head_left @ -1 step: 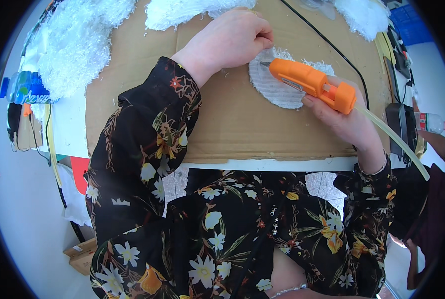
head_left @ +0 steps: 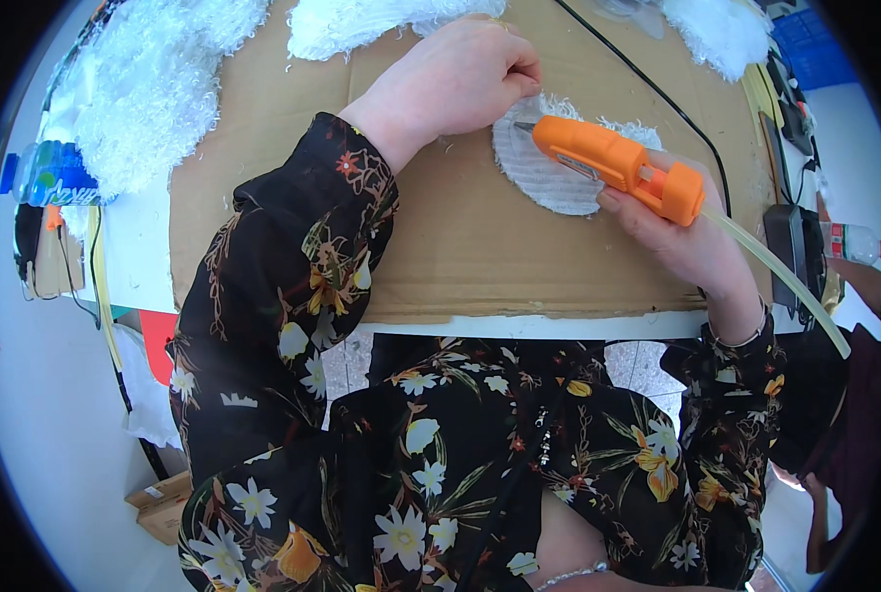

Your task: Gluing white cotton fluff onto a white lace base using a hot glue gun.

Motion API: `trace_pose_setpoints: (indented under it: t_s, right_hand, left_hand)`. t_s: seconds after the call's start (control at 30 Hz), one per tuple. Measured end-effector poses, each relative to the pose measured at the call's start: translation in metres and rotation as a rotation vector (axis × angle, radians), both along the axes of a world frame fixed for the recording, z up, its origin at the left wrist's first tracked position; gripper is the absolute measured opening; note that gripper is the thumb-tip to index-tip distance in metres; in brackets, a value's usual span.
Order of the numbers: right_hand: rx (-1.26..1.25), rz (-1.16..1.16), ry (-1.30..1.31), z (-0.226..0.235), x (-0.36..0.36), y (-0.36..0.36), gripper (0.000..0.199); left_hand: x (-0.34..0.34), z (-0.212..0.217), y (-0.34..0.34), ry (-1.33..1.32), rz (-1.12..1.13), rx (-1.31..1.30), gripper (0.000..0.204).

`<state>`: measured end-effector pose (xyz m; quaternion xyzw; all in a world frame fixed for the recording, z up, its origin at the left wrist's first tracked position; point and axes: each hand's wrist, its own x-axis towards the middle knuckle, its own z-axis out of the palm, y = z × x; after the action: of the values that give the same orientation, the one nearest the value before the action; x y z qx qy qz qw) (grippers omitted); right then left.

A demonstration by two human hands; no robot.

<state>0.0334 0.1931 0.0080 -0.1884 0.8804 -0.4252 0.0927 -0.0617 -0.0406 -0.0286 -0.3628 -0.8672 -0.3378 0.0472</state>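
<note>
My right hand (head_left: 692,247) is wrapped round an orange hot glue gun (head_left: 598,153), and a long pale glue stick (head_left: 781,276) sticks out of its back end. The gun's dark nozzle points left, at the upper part of a rounded piece of white fluffy fabric (head_left: 549,187). That fabric lies with its ribbed backing up, and shaggy fibres show along its far edge. At its upper left edge my left hand (head_left: 460,74) is closed in a pinch on the fabric. The fingertips are partly hidden behind the hand.
Brown cardboard (head_left: 500,266) covers the white table. White shaggy fabric (head_left: 154,89) is heaped at the left, with more pieces (head_left: 381,25) at the back. A black cord (head_left: 648,84) crosses the right side. A blue-labelled bottle (head_left: 56,175) is far left; another person's arm (head_left: 855,286) is far right.
</note>
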Motion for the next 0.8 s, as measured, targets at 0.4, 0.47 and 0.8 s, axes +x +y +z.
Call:
trace_pose_setpoints:
  t_s: [0.4,0.47,0.8]
  right_hand:
    - [0.001,-0.018,-0.073,0.002,0.0007,-0.0026,0.025]
    - [-0.004,-0.02,-0.088,0.002,0.0009,-0.0021,0.024]
    - [-0.004,0.015,-0.05,0.0016,0.0037,0.002,0.02]
  left_hand:
    - [-0.0025,0.002,-0.0013,-0.002,-0.039,0.021,0.011]
    - [-0.0023,0.002,-0.0012,0.01,-0.04,0.023,0.011]
    - [-0.0017,-0.0003,-0.0024,0.035,-0.019,0.029,0.011]
